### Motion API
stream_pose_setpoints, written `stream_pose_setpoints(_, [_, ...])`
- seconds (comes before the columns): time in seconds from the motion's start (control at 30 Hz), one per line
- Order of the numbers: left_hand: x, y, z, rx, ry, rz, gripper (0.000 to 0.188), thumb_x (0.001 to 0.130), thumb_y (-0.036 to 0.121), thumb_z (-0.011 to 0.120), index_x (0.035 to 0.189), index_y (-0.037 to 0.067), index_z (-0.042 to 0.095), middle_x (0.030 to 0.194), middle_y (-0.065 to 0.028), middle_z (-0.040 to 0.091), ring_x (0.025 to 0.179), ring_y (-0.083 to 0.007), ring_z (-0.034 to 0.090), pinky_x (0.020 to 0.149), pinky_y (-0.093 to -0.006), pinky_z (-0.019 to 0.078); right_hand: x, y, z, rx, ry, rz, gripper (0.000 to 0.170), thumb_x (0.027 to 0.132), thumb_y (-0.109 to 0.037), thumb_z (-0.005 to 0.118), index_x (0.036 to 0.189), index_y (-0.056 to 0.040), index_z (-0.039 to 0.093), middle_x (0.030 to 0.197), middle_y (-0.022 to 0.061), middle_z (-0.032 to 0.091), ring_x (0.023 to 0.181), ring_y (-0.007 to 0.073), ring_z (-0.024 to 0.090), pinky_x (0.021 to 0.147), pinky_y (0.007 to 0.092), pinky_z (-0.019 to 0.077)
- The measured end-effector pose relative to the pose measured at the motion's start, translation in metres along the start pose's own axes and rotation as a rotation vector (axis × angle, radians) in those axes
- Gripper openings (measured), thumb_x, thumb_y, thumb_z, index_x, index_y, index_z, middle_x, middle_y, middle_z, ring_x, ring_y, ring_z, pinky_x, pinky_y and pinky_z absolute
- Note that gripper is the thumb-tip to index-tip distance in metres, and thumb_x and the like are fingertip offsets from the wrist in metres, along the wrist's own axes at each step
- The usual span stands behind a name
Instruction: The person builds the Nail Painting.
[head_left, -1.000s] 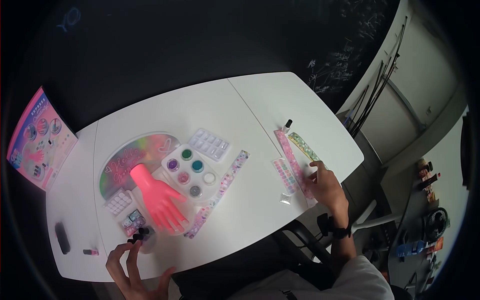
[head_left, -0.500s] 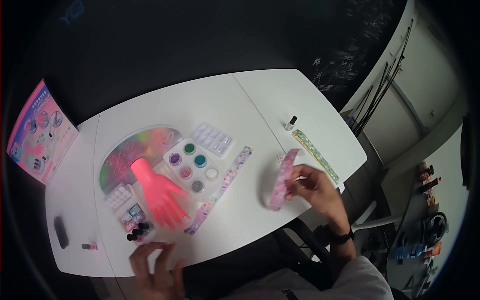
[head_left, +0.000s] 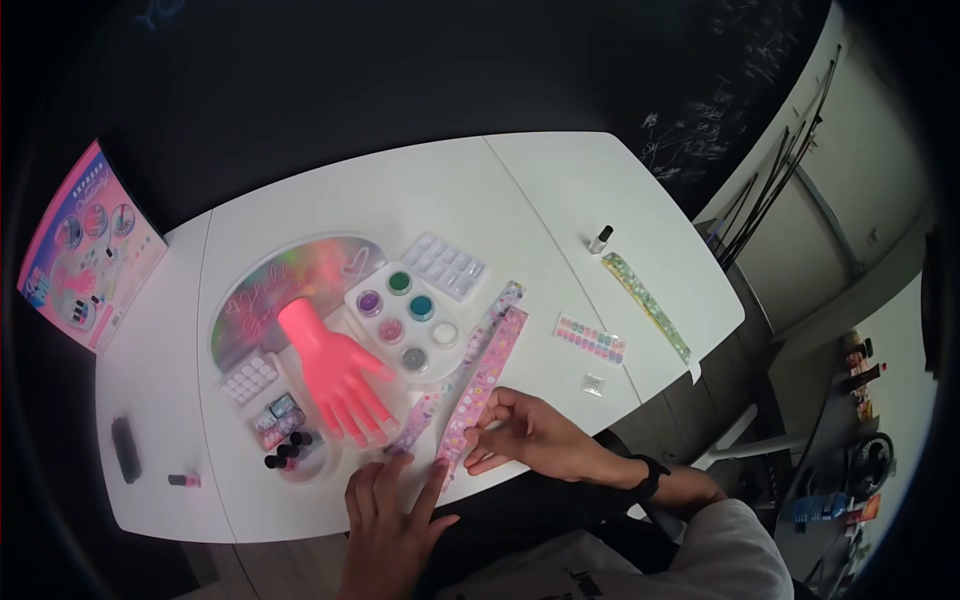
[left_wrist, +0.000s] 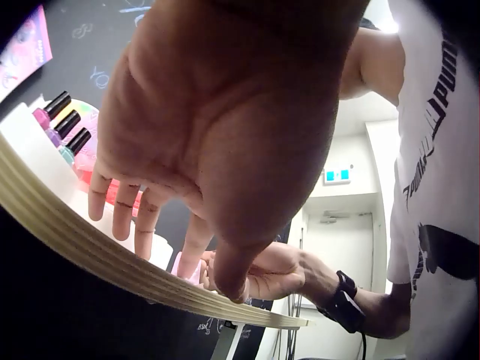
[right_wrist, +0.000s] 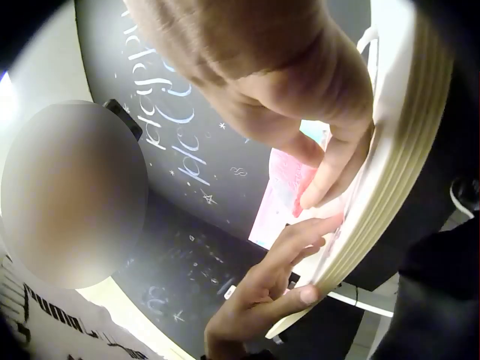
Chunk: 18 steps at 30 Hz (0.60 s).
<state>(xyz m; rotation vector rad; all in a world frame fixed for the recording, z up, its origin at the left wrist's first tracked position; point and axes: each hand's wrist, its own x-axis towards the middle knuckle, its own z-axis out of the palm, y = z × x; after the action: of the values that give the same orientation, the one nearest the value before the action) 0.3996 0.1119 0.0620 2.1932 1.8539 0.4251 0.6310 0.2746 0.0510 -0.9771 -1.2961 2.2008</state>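
A pink flowered strip (head_left: 490, 372) lies beside a pale purple patterned strip (head_left: 410, 430), partly over it. With curled fingers my right hand (head_left: 530, 435) pinches the pink strip's right edge near its lower part. My left hand (head_left: 390, 515) lies at the table's front edge, fingers extended, its index fingertip on the strip's lower end. In the left wrist view the left hand (left_wrist: 187, 142) hides most of the strip. The right wrist view has the right hand (right_wrist: 285, 97) above the extended left hand (right_wrist: 259, 304).
Left of the strips are a pink model hand (head_left: 340, 375), a tray of glitter pots (head_left: 390, 330), a white compartment tray (head_left: 445, 265) and dark-capped bottles (head_left: 290, 452). To the right lie a sticker sheet (head_left: 590, 340), a small square packet (head_left: 593, 384), a green strip (head_left: 645, 305) and a bottle (head_left: 600, 240).
My right hand has carried the pink strip leftward and laid it by the purple one. My left hand has moved right, from near the bottles to the strip's lower end.
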Motion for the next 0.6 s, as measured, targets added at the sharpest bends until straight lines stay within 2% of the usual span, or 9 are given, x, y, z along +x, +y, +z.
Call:
stream_pose_setpoints(0.1, [0.0, -0.001, -0.003, 0.048, -0.001, 0.002, 0.072, 0.098, 0.041, 0.09, 0.163, 0.018, 0.069, 0.163, -0.0199, 0.049, 0.149, -0.0504, 0.045, 0.124, -0.0669, 0.0428, -0.005, -0.011, 0.013, -0.206, 0.109, -0.041, 0.02, 0.117, -0.005, 0.074, 0.127, 0.0086, 0.063, 0.112, 0.0119, 0.078, 0.102, 0.0218, 0.087, 0.095, 0.0359, 0.0765])
stream_pose_setpoints(0.23, [0.001, -0.004, 0.002, 0.092, 0.052, -0.018, 0.068, 0.099, 0.041, 0.088, 0.16, 0.016, 0.071, 0.161, -0.0187, 0.052, 0.147, -0.0493, 0.048, 0.124, -0.0658, 0.0439, -0.006, -0.023, -0.002, -0.408, 0.156, -0.091, 0.02, 0.117, -0.006, 0.075, 0.128, 0.0087, 0.067, 0.108, 0.0116, 0.081, 0.097, 0.0202, 0.087, 0.086, 0.036, 0.0744])
stream_pose_setpoints(0.3, [0.003, -0.009, 0.007, 0.011, 0.109, -0.011, 0.069, 0.096, 0.044, 0.09, 0.156, 0.015, 0.073, 0.157, -0.0177, 0.059, 0.144, -0.048, 0.053, 0.122, -0.0644, 0.0457, -0.01, -0.038, -0.002, -0.713, 0.269, -0.12, 0.018, 0.114, -0.006, 0.08, 0.121, 0.008, 0.072, 0.098, 0.0103, 0.082, 0.09, 0.0141, 0.085, 0.08, 0.0339, 0.0704])
stream_pose_setpoints(0.33, [0.002, -0.01, 0.007, 0.01, 0.109, -0.015, 0.069, 0.096, 0.044, 0.09, 0.156, 0.015, 0.073, 0.157, -0.0177, 0.059, 0.144, -0.048, 0.053, 0.122, -0.0644, 0.0457, -0.012, -0.036, -0.004, -0.894, 0.328, -0.188, 0.019, 0.109, -0.004, 0.083, 0.125, 0.0031, 0.076, 0.114, 0.0137, 0.084, 0.094, 0.0176, 0.086, 0.082, 0.0365, 0.0695])
stream_pose_setpoints(0.37, [0.002, -0.011, 0.006, 0.004, 0.127, -0.026, 0.069, 0.094, 0.045, 0.09, 0.154, 0.015, 0.074, 0.155, -0.0175, 0.061, 0.142, -0.0477, 0.056, 0.121, -0.0639, 0.0473, -0.011, -0.032, -0.005, -0.895, 0.326, -0.186, 0.019, 0.109, -0.004, 0.083, 0.125, 0.0031, 0.076, 0.114, 0.0137, 0.084, 0.094, 0.0176, 0.086, 0.082, 0.0365, 0.0695])
stream_pose_setpoints(0.43, [0.003, -0.01, 0.004, -0.004, 0.143, -0.037, 0.069, 0.093, 0.047, 0.091, 0.152, 0.015, 0.076, 0.153, -0.0172, 0.064, 0.14, -0.0473, 0.058, 0.119, -0.0634, 0.0488, -0.008, -0.025, -0.01, -1.186, 0.322, -0.682, 0.025, 0.107, -0.011, 0.085, 0.13, -0.003, 0.081, 0.134, 0.0138, 0.081, 0.111, 0.0285, 0.082, 0.092, 0.042, 0.0685])
stream_pose_setpoints(0.47, [0.003, -0.009, 0.003, -0.009, 0.172, -0.052, 0.068, 0.093, 0.047, 0.091, 0.151, 0.014, 0.077, 0.152, -0.0177, 0.065, 0.139, -0.0477, 0.059, 0.117, -0.063, 0.0504, -0.006, -0.022, -0.013, -1.187, 0.32, -0.681, 0.025, 0.107, -0.011, 0.085, 0.13, -0.003, 0.081, 0.134, 0.0138, 0.081, 0.111, 0.0285, 0.082, 0.092, 0.042, 0.0685])
stream_pose_setpoints(0.53, [0.005, -0.006, 0.0, -0.013, 0.199, -0.068, 0.068, 0.092, 0.047, 0.092, 0.15, 0.014, 0.077, 0.152, -0.0182, 0.066, 0.139, -0.0481, 0.059, 0.115, -0.0626, 0.052, -0.002, -0.017, -0.019, -1.392, 0.222, -0.761, 0.033, 0.106, -0.015, 0.084, 0.138, -0.0076, 0.083, 0.151, 0.0105, 0.076, 0.132, 0.034, 0.073, 0.106, 0.0455, 0.0647])
stream_pose_setpoints(0.6, [0.007, -0.003, -0.003, -0.001, 0.222, -0.08, 0.064, 0.094, 0.045, 0.092, 0.149, 0.014, 0.079, 0.149, -0.0179, 0.066, 0.137, -0.0468, 0.06, 0.112, -0.0612, 0.0544, -0.003, -0.013, -0.022, -1.428, 0.229, -0.746, 0.034, 0.106, -0.017, 0.084, 0.139, -0.0079, 0.084, 0.151, 0.0106, 0.076, 0.135, 0.0346, 0.071, 0.109, 0.046, 0.0636])
